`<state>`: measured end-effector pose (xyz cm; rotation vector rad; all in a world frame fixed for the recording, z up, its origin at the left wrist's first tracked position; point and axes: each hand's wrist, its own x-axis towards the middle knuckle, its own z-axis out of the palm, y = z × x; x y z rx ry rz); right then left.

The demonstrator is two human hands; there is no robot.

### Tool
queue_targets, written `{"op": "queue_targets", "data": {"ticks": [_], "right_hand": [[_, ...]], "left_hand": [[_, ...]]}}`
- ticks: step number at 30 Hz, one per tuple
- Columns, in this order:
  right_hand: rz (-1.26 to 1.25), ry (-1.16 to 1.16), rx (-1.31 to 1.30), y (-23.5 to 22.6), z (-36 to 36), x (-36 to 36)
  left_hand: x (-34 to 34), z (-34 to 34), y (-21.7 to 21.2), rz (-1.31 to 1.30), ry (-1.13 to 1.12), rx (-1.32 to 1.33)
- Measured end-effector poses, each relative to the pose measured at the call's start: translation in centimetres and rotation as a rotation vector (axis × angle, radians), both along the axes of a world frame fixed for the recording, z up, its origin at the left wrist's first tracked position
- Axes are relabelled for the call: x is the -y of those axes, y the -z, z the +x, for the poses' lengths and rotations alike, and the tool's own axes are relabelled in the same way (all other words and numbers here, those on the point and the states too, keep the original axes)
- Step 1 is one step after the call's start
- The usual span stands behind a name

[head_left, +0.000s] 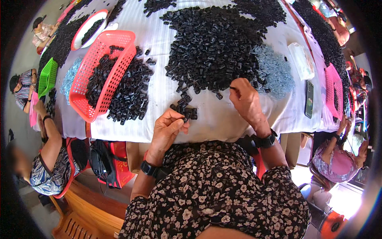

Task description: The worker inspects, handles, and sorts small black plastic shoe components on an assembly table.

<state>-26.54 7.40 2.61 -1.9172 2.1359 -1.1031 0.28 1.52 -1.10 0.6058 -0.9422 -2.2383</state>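
Observation:
My left hand [169, 128] is near the table's front edge, thumb and fingertips pinched on a small black plastic part [185, 119]. Just beyond those fingers lies a little cluster of loose black parts [187, 108]. Farther right, my right hand [247, 101] is closed, with another small black piece [234, 89] showing at its fingertips. It is at the near edge of a wide heap of black plastic parts [211, 51]. Beside that heap, to the right, is a mound of tiny silvery-blue pieces [274, 71], too small to make out singly.
A pink perforated basket [127, 37] stands tilted on the left, black parts in and beside it. On the right lie a white packet [301, 61] and a dark phone [309, 99]. People sit along both sides, with a green basket [48, 75] and another pink basket [333, 89].

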Motion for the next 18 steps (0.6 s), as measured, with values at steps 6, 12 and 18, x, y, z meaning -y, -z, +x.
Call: {"op": "queue_targets", "data": {"ticks": [6,12,18], "right_hand": [[-0.005,-0.093,0.379,-1.7,2.7,-0.7],[0.159,-0.387,0.603,-2.8,5.3,-1.2],[0.280,-0.375,0.955,-3.7,6.6,-1.6]], "left_hand": [[-0.1,-0.4,-0.6,-0.045,-0.002,0.038],[-0.2,-0.9,-3.3,-0.115,-0.017,0.060],[-0.1,-1.6,-4.3,-0.213,-0.016,0.070]]}}
